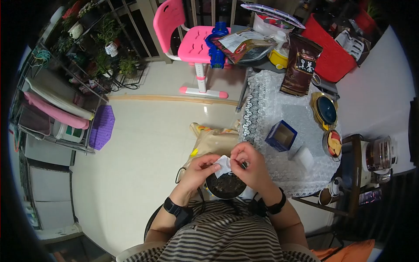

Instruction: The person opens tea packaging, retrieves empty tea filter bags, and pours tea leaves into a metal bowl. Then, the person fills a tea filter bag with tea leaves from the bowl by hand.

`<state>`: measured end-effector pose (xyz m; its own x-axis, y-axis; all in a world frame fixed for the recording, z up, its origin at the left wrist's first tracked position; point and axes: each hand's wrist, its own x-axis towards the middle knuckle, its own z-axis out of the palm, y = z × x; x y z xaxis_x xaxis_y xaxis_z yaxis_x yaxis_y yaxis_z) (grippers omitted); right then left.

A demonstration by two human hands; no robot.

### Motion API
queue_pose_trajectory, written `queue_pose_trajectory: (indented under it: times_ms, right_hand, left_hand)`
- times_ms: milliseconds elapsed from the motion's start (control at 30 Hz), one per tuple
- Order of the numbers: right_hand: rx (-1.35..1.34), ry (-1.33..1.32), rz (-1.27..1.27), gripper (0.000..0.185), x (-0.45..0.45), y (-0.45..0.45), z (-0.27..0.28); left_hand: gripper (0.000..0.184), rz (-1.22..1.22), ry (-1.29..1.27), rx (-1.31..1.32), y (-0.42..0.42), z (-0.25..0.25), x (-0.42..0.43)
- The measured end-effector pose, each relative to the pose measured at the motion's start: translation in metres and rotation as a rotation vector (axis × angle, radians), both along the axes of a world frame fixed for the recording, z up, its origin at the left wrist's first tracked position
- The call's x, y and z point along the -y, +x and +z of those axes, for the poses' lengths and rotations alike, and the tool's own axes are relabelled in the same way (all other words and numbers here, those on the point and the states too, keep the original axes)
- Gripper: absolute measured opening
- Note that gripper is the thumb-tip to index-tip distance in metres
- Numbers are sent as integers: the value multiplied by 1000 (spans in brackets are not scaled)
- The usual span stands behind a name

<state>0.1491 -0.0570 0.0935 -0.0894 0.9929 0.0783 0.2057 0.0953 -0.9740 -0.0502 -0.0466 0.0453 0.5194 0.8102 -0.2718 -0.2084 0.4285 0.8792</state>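
A small white piece of paper or packet [223, 165] is held between both hands. My left hand [203, 167] pinches its left edge between thumb and fingers. At its right side, the fingers of my right hand [248, 165] are closed together at the edge of the white piece. Just below the hands, a round dark pot [226, 187] filled with brown soil-like material rests at my lap. A bluish-white spot shows in it near the lower edge of the white piece. Each wrist wears a black band.
On my right, a table with a lace cloth [288, 113] bears a blue box [282, 136], a white block [303, 158], a brown bag [302, 65] and bowls. Ahead stands a pink chair [198, 43]. Plants and a rack [65, 144] are at left.
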Motion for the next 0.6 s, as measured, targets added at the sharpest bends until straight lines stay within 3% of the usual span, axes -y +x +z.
queue_pose_trajectory:
  times_ms: [67,167,300,467,600]
  right_hand:
    - [50,44,12,22,0,3,-1]
    - [35,73,27,22,0,1,0]
    - [-26,-28,63,24,2,3,5]
    - [104,3,68,26,3,6,5]
    - [137,70,33,23,3,5,8]
  left_hand:
    - [27,78,213,-147,0,-4,0]
    - [21,108,334,-178,0,-5,-1]
    - [15,138,135,18,8,19,3]
    - [18,17,238,-202,-4,-4,-4]
    - [23,15,232,-177,5,6,-2]
